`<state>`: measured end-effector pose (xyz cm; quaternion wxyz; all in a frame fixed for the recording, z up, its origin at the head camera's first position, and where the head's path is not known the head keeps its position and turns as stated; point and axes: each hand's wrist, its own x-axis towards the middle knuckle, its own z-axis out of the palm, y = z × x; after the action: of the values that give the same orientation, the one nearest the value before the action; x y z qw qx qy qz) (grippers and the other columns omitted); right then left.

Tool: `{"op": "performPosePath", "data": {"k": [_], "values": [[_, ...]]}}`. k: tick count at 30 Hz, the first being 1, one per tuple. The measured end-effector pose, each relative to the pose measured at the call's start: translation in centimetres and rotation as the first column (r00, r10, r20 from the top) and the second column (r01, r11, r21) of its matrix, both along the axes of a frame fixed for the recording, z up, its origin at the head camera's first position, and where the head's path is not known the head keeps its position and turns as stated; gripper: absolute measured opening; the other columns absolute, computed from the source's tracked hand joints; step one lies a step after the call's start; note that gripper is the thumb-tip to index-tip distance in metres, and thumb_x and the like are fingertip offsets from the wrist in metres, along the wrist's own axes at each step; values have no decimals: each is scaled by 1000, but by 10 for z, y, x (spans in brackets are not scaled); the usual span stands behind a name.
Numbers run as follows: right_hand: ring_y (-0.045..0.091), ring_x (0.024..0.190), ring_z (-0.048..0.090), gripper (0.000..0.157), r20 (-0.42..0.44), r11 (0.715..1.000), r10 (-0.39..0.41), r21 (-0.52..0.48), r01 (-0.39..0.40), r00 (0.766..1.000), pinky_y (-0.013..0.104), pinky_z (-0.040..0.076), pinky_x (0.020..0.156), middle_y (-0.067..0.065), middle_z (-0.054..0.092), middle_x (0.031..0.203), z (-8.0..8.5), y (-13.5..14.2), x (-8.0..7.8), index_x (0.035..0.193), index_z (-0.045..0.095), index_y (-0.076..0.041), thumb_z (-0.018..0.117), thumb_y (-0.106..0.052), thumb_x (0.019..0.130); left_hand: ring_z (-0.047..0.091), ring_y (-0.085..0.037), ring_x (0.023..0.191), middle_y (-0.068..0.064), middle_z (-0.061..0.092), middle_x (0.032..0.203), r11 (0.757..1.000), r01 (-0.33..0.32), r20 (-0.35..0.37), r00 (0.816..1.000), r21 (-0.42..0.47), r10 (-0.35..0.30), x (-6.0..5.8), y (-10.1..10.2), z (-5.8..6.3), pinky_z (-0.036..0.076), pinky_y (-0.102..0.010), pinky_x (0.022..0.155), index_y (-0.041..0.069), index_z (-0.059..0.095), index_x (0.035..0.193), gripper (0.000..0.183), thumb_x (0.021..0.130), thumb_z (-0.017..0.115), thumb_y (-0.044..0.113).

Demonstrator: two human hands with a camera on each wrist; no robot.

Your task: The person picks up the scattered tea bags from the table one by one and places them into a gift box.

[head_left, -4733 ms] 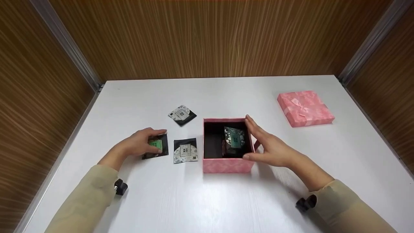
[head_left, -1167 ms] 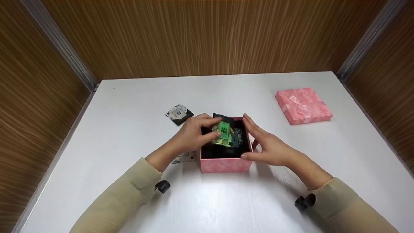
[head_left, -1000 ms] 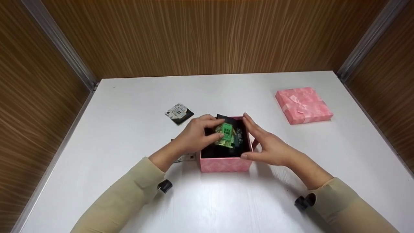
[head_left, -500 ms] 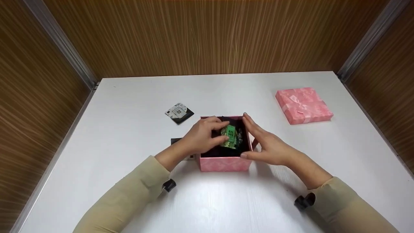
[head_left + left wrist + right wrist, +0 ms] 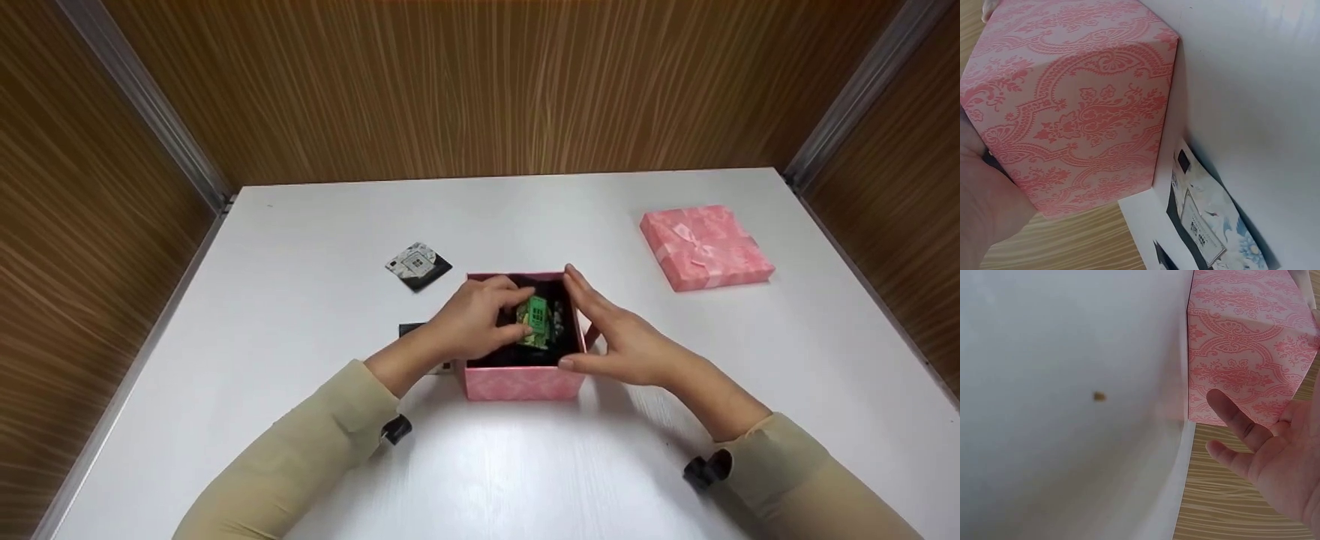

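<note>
In the head view my left hand (image 5: 474, 319) reaches over the left rim of an open pink gift box (image 5: 523, 384). Thumb and forefinger pinch a black sachet with a green label (image 5: 537, 315), low inside the box beside another dark sachet (image 5: 558, 319). My right hand (image 5: 626, 334) holds the box's right side, thumb at the front corner and forefinger at the back corner. In the right wrist view, two of its fingers stretch free of the patterned wall (image 5: 1241, 354). The left wrist view shows the box's outer wall (image 5: 1100, 112); the left fingertips are hidden there.
A black-and-white sachet (image 5: 418, 266) lies behind the box to the left. Another sachet (image 5: 1202, 219) lies close to the box's left side, mostly under my left forearm in the head view. The pink lid with a bow (image 5: 706, 247) sits at the back right of the white table (image 5: 315, 247).
My left hand has picked up the green-labelled sachet from the table at left, carried it right and lowered it into the box. The right hand has stayed at the box's right side.
</note>
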<state>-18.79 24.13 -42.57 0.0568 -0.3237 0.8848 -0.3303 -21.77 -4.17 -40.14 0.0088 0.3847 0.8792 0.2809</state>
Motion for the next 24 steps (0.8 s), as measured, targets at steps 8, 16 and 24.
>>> {"op": "performPosePath", "data": {"k": [8,16,24], "values": [[25,90,68,109,8,1000,4,-2,-4,1000,28,54,60,-4,2,179,-1,0,1,173,8,-18,80,-45,95,67,-29,114,-15,69,128,995,-5,-49,999,-100,0,0,4,-1,50,-47,103,1,62,146,60,96,79,29],[26,90,68,109,4,1000,8,-3,-8,1000,27,54,61,-3,3,179,-2,0,1,172,9,-17,80,-44,95,64,-25,120,-10,69,132,967,-60,-12,998,-246,59,2,11,2,44,-49,105,7,62,149,63,97,79,38],[24,89,67,109,-1,1000,-1,-6,1,1000,27,53,60,-4,3,179,0,0,0,172,9,-18,80,-44,94,62,-22,125,-5,68,138,935,-90,-29,996,-343,85,1,17,5,41,-48,105,13,61,151,64,98,75,44]]}}
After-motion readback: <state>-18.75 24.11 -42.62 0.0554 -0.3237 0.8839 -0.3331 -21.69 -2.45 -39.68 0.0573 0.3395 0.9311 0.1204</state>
